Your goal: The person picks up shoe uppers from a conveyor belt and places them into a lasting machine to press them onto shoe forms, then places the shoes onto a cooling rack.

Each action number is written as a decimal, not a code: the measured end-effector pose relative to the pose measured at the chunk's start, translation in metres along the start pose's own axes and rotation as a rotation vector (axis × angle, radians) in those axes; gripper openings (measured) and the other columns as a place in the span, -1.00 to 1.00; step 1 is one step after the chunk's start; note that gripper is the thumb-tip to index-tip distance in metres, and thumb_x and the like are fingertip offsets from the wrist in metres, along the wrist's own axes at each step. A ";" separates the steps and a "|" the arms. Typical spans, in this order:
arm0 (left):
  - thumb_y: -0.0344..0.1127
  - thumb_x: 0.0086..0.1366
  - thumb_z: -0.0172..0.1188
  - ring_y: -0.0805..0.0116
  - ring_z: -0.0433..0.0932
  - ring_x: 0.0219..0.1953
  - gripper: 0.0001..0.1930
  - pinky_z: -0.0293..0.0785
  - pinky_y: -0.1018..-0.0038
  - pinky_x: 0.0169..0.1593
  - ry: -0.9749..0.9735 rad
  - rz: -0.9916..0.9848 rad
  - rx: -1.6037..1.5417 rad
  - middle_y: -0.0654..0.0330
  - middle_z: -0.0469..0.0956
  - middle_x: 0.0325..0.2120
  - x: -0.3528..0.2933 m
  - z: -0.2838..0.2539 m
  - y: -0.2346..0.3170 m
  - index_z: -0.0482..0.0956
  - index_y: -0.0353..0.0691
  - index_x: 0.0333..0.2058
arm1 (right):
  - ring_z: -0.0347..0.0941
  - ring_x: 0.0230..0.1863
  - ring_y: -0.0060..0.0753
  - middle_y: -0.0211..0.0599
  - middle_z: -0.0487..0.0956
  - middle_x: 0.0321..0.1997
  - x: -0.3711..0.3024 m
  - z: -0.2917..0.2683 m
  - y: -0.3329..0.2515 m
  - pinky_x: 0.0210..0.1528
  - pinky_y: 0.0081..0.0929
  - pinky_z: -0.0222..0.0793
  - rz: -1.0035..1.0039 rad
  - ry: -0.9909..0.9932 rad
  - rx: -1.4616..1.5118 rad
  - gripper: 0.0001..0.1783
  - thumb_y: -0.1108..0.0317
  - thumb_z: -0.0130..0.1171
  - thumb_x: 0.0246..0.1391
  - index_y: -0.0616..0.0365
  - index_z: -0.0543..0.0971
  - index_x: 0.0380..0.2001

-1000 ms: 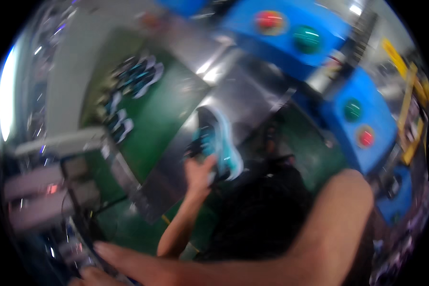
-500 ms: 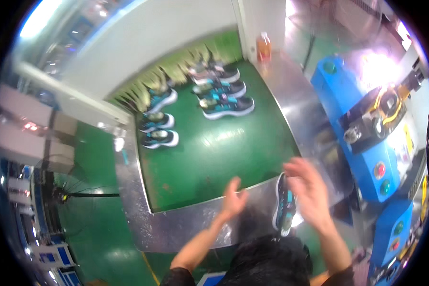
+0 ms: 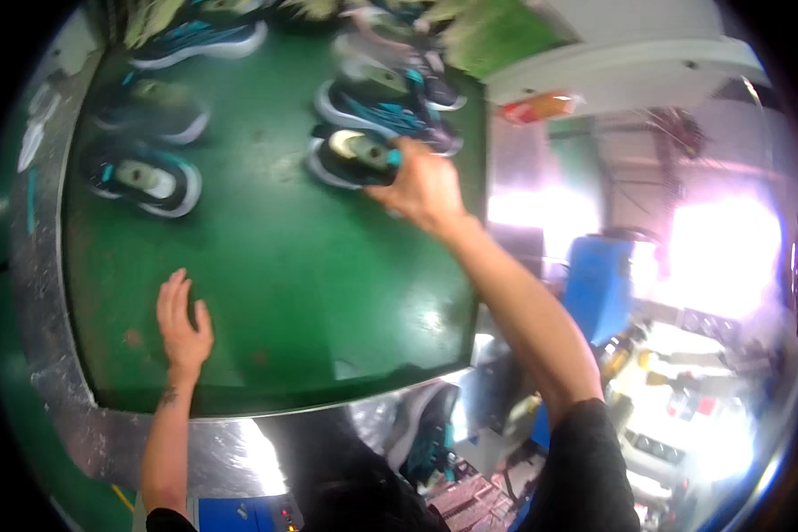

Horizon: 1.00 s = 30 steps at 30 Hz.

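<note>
My right hand (image 3: 424, 188) reaches to the far middle of the green surface (image 3: 266, 257), its fingers closed on a black and teal sneaker (image 3: 339, 168) with a white sole. A pale insert with a dark round hole shows in that sneaker's opening. Just beyond it stand more sneakers (image 3: 377, 111) of the same kind, close together. My left hand (image 3: 184, 324) hovers over the near left part of the green surface, fingers stretched and holding nothing. Nearest to it is a sneaker (image 3: 142, 182) in the left group. Another sneaker (image 3: 427, 439) lies at the near metal edge by my body.
A metal rim (image 3: 40, 328) borders the green surface. Frayed pale green strips (image 3: 483, 40) hang at its far end. At the right are an orange bottle (image 3: 541, 107) and a blue machine housing (image 3: 598, 284). Bright glare washes out part of that side.
My right hand has gone from the sneaker at the near edge to the far right group and grips a sneaker there. My left hand has shifted left. The whole view has swung closer.
</note>
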State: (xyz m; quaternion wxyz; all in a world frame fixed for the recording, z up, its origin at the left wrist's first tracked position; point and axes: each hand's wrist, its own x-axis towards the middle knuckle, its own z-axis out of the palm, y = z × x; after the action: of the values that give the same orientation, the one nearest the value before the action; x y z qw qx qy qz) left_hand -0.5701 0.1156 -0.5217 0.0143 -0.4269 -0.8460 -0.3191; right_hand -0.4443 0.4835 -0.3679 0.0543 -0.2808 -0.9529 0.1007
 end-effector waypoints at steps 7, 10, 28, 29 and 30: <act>-0.25 0.17 0.17 -0.07 0.29 0.15 -0.46 0.14 0.13 0.27 -0.078 -0.231 -0.177 -0.15 0.33 0.07 -0.023 -0.084 0.073 0.29 -0.38 0.07 | 0.54 -0.06 -0.31 -0.09 0.62 -0.12 -0.273 -0.158 -0.141 0.09 -0.36 0.38 0.613 -0.017 0.902 -0.21 0.06 0.55 -0.39 0.35 0.52 -0.10; 0.03 0.34 0.00 0.07 0.38 0.12 -0.34 0.26 0.24 0.22 -1.018 -0.671 -1.343 -0.07 0.37 0.08 0.006 -0.122 0.192 0.17 -0.37 0.22 | 0.50 0.02 -0.19 -0.06 0.55 -0.03 -0.337 -0.233 -0.107 0.11 -0.32 0.39 0.142 -0.160 0.749 -0.26 0.23 0.51 -0.36 0.24 0.49 -0.02; -0.29 0.36 0.00 0.35 0.40 0.02 -0.54 0.30 0.38 0.15 -0.742 -0.271 -1.364 0.11 0.41 0.01 -0.188 -0.100 0.744 0.23 -0.37 0.16 | 0.35 -0.03 -0.47 -0.27 0.45 -0.02 -0.718 -0.338 0.065 0.08 -0.52 0.27 0.814 0.659 1.555 -0.35 0.21 0.27 0.07 0.31 0.29 0.13; -0.38 0.35 0.02 0.23 0.25 0.21 -0.49 0.14 0.39 0.27 -0.739 -0.062 -1.379 -0.04 0.26 0.16 -0.175 -0.061 0.759 0.13 -0.49 0.19 | 0.43 -0.07 -0.43 -0.27 0.49 -0.04 -0.740 -0.330 0.076 0.03 -0.48 0.36 0.865 0.834 1.402 -0.37 0.23 0.27 0.07 0.29 0.29 0.13; -0.40 0.35 0.02 0.19 0.20 0.26 -0.46 0.07 0.34 0.32 -0.726 0.036 -1.404 -0.07 0.20 0.21 -0.158 -0.052 0.797 0.08 -0.49 0.21 | 0.42 -0.10 -0.42 -0.26 0.48 -0.06 -0.753 -0.326 0.084 -0.02 -0.47 0.37 0.944 0.891 1.334 -0.41 0.27 0.24 0.05 0.27 0.33 0.11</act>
State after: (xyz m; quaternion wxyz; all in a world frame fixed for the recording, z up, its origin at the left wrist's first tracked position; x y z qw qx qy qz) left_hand 0.1000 0.3181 -0.1063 -0.5300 -0.4273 -0.3917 -0.6189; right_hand 0.2816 0.1937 -0.1043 0.5187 -0.5628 -0.3761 0.5223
